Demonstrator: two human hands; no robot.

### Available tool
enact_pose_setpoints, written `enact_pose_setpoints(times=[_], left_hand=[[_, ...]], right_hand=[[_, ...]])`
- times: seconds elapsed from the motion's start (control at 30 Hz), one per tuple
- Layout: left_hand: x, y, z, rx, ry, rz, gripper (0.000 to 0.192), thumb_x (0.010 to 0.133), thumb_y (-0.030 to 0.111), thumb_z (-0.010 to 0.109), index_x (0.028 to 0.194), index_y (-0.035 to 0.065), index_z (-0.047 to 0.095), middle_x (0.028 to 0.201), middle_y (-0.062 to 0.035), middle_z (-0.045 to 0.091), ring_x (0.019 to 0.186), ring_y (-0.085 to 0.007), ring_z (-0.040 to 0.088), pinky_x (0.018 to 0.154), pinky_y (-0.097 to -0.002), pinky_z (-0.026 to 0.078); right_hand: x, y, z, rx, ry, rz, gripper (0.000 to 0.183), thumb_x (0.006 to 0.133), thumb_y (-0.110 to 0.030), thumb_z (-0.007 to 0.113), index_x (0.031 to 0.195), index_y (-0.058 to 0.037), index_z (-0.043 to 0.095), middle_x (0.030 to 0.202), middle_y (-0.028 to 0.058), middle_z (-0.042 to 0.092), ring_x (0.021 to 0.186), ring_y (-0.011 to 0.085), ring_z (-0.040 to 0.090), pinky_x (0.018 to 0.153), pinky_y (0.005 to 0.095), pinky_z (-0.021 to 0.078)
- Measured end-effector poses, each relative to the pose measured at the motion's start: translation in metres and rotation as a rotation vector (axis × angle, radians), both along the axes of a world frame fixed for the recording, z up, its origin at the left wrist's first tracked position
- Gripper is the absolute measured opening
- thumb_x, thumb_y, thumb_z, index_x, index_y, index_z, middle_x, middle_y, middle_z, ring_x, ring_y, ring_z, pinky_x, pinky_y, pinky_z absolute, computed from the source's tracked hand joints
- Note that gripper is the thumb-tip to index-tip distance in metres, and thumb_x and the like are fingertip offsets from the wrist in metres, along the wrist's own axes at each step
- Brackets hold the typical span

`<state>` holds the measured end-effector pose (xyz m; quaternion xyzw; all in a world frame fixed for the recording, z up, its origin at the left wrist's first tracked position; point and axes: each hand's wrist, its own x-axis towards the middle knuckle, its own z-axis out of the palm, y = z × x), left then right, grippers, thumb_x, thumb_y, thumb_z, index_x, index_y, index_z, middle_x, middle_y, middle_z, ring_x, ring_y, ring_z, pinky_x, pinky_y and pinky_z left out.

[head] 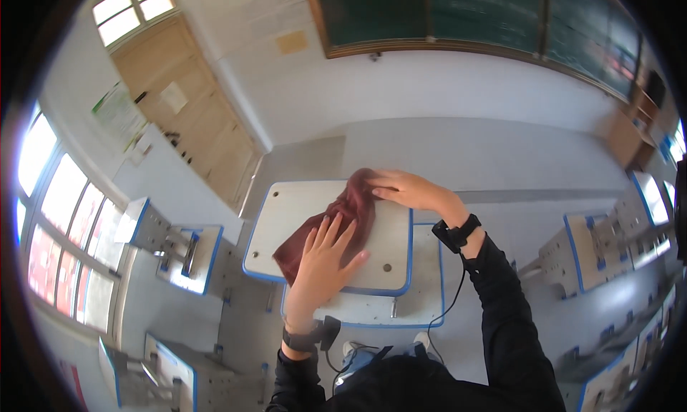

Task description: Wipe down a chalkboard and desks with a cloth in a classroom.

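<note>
A dark red cloth (306,244) lies bunched and slanting across a white desk top (290,205) with a blue edge. My left hand (327,256) rests palm down on the cloth's near part, its fingers spread. At the cloth's far, folded end is my right hand (408,189), with fingertips touching the fold from the right; whether they grip it cannot be told. Each wrist bears a black strap with a small device and a cable.
A second blue-edged board (428,283) shows below and behind the desk top. Blue-edged desks and seats stand at left (206,251) and right (582,251). Ahead are a wall and a chalkboard (483,14), with a wooden door (188,106) at left. My shoes are below the desk.
</note>
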<state>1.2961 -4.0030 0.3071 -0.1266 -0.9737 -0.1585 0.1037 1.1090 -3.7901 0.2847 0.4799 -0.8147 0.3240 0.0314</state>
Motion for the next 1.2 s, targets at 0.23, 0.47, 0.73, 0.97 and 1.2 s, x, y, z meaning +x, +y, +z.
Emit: enact_pose_setpoints(times=[0.23,0.47,0.73,0.97,1.2], left_hand=[[0.022,0.032,0.006,0.124,-0.119,-0.074,0.057,0.099,0.042,0.052,0.145,0.0089,0.048,0.157,-0.0205,0.032,0.148,-0.0374,0.024,0.121,-0.0469,0.014],[0.073,0.073,0.002,0.209,-0.057,-0.204,0.059,0.093,0.044,0.061,0.139,0.0065,0.054,0.151,-0.0226,0.041,0.144,-0.041,0.029,0.117,-0.0514,0.021],[0.091,0.048,-0.028,0.461,0.048,-0.272,0.038,0.087,0.023,0.071,0.122,0.0122,0.066,0.136,-0.0125,0.055,0.134,-0.0354,0.044,0.113,-0.0558,0.029],[0.079,0.019,-0.043,0.328,0.285,0.109,0.046,0.077,0.014,0.074,0.122,0.0098,0.062,0.134,-0.0123,0.055,0.133,-0.0354,0.044,0.114,-0.0531,0.027],[0.066,0.035,-0.054,0.237,0.466,0.392,0.039,0.08,0.01,0.067,0.118,0.0077,0.062,0.132,-0.011,0.057,0.13,-0.0334,0.047,0.114,-0.0512,0.028]], right_hand=[[0.02,0.028,-0.012,-0.187,-0.022,-0.063,0.033,0.098,-0.025,0.058,0.124,-0.0053,0.065,0.139,0.0151,0.054,0.128,0.0335,0.049,0.106,0.0398,0.0407],[0.13,0.053,-0.025,-0.334,-0.105,-0.304,0.03,0.095,-0.01,0.059,0.123,-0.003,0.064,0.142,0.016,0.052,0.136,0.0355,0.045,0.109,0.0425,0.0379],[0.189,0.049,-0.003,-0.252,-0.115,-0.336,0.028,0.09,-0.007,0.062,0.117,-0.0038,0.07,0.141,0.0162,0.054,0.131,0.0374,0.05,0.106,0.0419,0.0426],[0.171,0.006,0.011,-0.031,0.051,-0.112,0.027,0.085,-0.016,0.071,0.111,-0.007,0.071,0.137,0.0199,0.053,0.132,0.0381,0.045,0.111,0.0471,0.0369],[0.121,-0.004,0.013,-0.08,-0.023,0.101,0.022,0.087,-0.014,0.07,0.108,-0.0078,0.072,0.132,0.014,0.057,0.12,0.0352,0.053,0.103,0.0452,0.0423]])
